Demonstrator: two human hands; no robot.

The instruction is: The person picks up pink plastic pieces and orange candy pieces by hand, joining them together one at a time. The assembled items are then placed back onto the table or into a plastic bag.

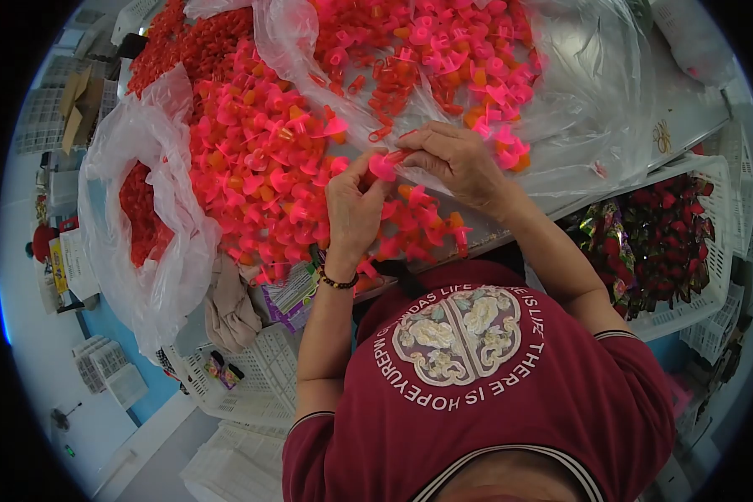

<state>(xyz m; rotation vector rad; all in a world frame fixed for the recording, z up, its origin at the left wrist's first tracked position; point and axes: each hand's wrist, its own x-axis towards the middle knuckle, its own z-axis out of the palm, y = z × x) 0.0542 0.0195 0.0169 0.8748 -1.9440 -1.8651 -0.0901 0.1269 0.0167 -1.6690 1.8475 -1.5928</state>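
Observation:
My left hand (356, 207) pinches a bright pink plastic piece (383, 166) between thumb and fingertips, above the front of the pile. Close beside it on the right, my right hand (458, 164) has its fingers closed on a small red piece (403, 156) that meets the pink one. Part of the red piece is hidden by the fingers. Around my left hand lies a heap of pink and orange pieces (263, 167). Red clip-like pieces (389, 94) lie on clear plastic beyond both hands.
An open plastic bag (100, 180) of small red pieces stands at the left. Clear plastic sheeting (590, 100) covers the table's right part. A white crate (717, 243) with dark red wrapped items is at the right, and another white crate (263, 368) is below left.

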